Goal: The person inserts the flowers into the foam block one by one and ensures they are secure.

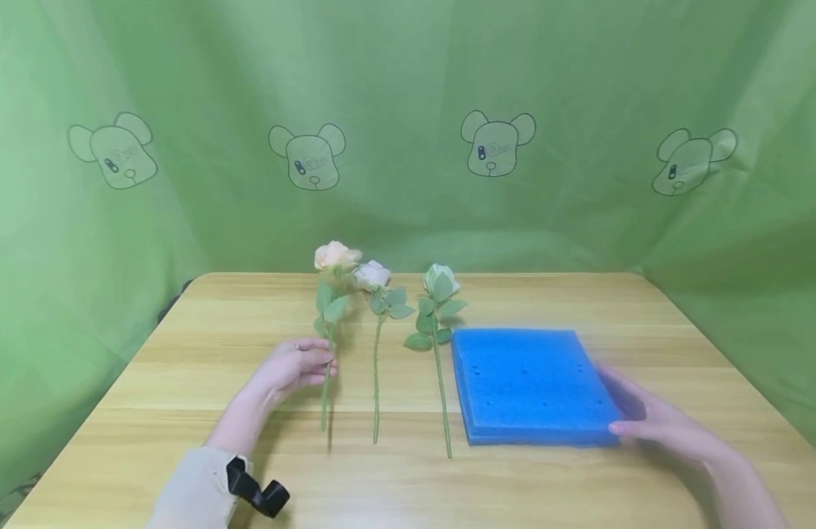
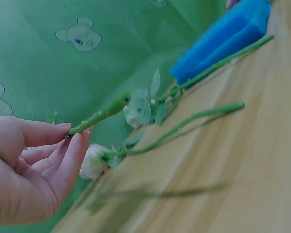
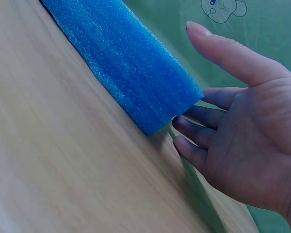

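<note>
The left hand (image 1: 298, 369) is pinching the pink rose (image 1: 336, 307) between thumb and fingertips, raising it above the wooden tabletop (image 1: 262, 448), bloom pointing towards twelve o'clock — probably light, stiff-stemmed and delicate-petalled, best gripped below the leaves. Rightwards, a white rose (image 1: 377, 304) and a pale green rose (image 1: 426, 323) are lying similarly. At the hand's three o'clock, a square, grainy blue foam block (image 1: 526, 386) is likely proving squashy; the right hand (image 1: 655, 422) is gripping nothing — fingers spreading beside its right edge, contact unclear
</note>
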Demonstrator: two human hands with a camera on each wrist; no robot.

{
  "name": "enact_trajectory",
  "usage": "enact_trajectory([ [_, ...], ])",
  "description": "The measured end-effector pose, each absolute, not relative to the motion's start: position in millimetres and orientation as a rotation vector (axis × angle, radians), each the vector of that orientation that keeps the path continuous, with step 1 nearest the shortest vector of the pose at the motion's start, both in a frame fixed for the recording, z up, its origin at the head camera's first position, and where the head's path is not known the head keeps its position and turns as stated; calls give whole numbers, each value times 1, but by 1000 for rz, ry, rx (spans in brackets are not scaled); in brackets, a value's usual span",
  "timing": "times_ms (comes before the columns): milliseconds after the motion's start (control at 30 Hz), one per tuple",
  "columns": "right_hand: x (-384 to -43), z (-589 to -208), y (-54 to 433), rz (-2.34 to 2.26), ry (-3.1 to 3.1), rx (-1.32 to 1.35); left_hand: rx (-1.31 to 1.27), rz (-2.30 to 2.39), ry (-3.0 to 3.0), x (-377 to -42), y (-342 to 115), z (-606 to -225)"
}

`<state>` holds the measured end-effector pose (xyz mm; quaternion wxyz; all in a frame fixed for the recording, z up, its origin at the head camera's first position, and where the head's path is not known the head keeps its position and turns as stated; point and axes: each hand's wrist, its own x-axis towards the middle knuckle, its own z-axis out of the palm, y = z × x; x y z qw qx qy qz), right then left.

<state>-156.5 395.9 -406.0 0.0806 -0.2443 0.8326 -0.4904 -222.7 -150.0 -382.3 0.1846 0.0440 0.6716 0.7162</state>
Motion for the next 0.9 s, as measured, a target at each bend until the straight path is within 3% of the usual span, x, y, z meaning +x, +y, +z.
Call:
enact_trajectory([
  [433,-153,-406,397,-1519,2419,-621,155,2095,1879,-223,-124,-362],
  [900,-152,-403,397,-1507,2405,-575,374,2124,2051,-227,-71,-332],
])
